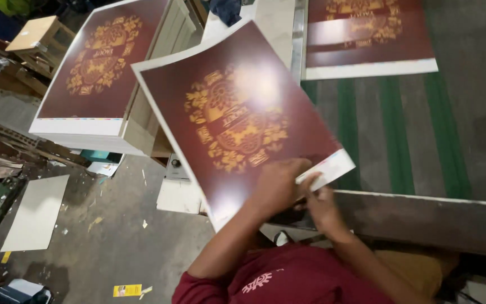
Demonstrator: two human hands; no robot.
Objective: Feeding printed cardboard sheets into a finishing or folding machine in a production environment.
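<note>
Both hands grip the near white edge of the glossy maroon printed sheet with gold emblem point(237, 118): left hand point(279, 186) on top, right hand point(322, 205) pinching beneath. Sheet's long axis runs away up-left.

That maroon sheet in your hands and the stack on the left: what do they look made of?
Maroon sheet: seems glossy coated paper or thin card; a bright glare patch shows, and it bows while both hands grip its near edge. Stack: apparently the same printed sheets, white edges layered.

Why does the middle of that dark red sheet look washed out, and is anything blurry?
Head view: overhead light glares off the glossy maroon printed sheet with gold emblem, whitening its centre; both hands, left hand and right hand, look slightly motion-blurred; the frame's edges bend.
</note>
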